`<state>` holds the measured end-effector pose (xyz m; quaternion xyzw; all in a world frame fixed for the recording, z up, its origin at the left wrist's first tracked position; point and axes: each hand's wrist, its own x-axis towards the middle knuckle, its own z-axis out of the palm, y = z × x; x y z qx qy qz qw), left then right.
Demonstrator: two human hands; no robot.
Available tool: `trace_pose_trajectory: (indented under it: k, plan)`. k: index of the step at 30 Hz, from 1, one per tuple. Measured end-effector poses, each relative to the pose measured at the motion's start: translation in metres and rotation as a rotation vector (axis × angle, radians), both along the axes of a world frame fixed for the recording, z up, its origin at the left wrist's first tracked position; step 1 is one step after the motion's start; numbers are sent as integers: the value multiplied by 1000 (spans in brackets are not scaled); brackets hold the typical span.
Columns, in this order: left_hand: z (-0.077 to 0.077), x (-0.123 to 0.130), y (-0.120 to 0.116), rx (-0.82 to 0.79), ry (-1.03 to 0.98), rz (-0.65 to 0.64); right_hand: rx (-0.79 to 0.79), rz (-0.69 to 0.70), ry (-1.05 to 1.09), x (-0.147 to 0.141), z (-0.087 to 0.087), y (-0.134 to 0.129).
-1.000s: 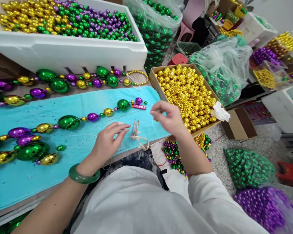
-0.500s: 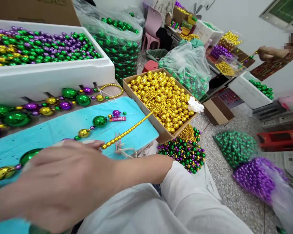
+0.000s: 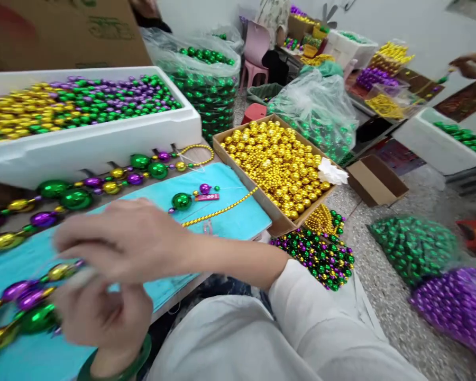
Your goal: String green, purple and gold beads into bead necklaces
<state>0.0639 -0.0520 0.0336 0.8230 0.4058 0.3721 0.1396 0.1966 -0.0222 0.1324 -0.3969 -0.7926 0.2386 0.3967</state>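
Observation:
My right hand [image 3: 130, 238] reaches in from the right over the blue work surface [image 3: 238, 211], fingers curled and blurred; whatever they pinch is too small to make out. Just below it, my left hand [image 3: 107, 312], with a green bangle [image 3: 137, 362] at the wrist, is closed at the end of a bead necklace [image 3: 37, 317] of green, gold and purple beads. A strand of small gold beads [image 3: 222, 210] runs from behind my right hand to the cardboard box of gold beads [image 3: 273, 227]. Near it lie a green bead [image 3: 181, 201] and a small pink label [image 3: 207, 197].
A white foam box [image 3: 143, 127] of mixed beads stands behind the work surface, finished-looking strands [image 3: 75, 199] along its front. Beyond are bags of green beads [image 3: 202, 95]. Bags of green [image 3: 414, 246] and purple beads [image 3: 456, 304] lie on the floor. Another person's hand [image 3: 474, 66] shows at far right.
The view has shifted, so the scene sits farther right. My hands have drawn into a clearer pair, the bangled wrist now showing. The gold strand lies lower on the blue surface.

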Motion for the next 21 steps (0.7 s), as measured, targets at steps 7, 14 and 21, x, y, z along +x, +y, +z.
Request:
trace_pose_trajectory:
  k: [7, 14, 21]
  plan:
    - [43, -19, -3, 649, -180, 350, -486, -155, 499, 42, -22, 30]
    - [59, -2, 2, 87, -424, 386, -574, -117, 454, 66, -20, 31]
    - [12, 57, 29, -736, -846, -90, -523, -52, 580, 46, -25, 12]
